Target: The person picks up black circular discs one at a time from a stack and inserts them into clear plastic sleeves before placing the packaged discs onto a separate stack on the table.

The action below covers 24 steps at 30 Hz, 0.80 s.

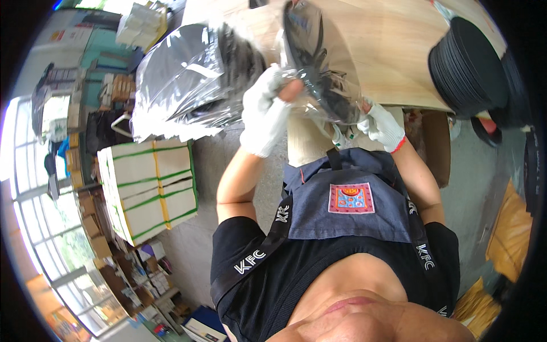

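Note:
My left hand (266, 111), in a white glove with bare fingertips, grips the near left edge of a clear plastic bag (342, 57). Inside the bag is a thin black disc-like piece (299, 43), tilted up, with darker parts behind the film that I cannot make out. On the bag's near right corner, my gloved right hand (383, 126) has its fingers closed. To the left of my left hand, a bulky bundle of black round pieces (182, 71) sits wrapped in shiny clear plastic.
A pale wooden table (393, 45) stretches ahead. On its right stands a tall stack of black discs (467, 68), with more black pieces beside it. A strapped white carton (148, 191) stands on the floor at left, near crowded shelves (122, 279). Brown wrapping (507, 233) lies far right.

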Motion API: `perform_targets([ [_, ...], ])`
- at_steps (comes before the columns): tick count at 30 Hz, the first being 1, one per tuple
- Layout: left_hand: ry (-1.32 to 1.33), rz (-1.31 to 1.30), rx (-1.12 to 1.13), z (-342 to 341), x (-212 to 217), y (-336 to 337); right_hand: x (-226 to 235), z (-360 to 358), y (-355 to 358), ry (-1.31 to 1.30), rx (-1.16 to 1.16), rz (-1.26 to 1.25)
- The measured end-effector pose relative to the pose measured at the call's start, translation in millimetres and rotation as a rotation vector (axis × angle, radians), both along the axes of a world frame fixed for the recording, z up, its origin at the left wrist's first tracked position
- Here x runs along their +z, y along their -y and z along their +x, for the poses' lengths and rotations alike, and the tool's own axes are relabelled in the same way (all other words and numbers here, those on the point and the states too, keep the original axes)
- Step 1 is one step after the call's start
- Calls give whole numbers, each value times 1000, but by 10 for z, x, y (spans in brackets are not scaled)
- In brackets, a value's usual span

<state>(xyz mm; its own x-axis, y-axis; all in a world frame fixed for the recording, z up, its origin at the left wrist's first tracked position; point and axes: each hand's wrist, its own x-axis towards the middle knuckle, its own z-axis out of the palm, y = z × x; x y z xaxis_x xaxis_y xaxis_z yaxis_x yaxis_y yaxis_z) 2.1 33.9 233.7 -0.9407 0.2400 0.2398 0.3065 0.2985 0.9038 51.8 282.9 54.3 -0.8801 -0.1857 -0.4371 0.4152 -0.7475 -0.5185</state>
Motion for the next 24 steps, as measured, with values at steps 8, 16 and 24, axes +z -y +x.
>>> perform_targets([
  [8, -280, 604, 541, -192, 887, 1967, 1705, -1255, 1389, -684, 341, 338],
  [16, -45, -409, 828, -495, -17, 3000, 1479, -1322, 1626, -543, 601, 203],
  [24, -151, -106, 893, -294, -64, 2673, 1219, -750, -687, -642, -90, 1561],
])
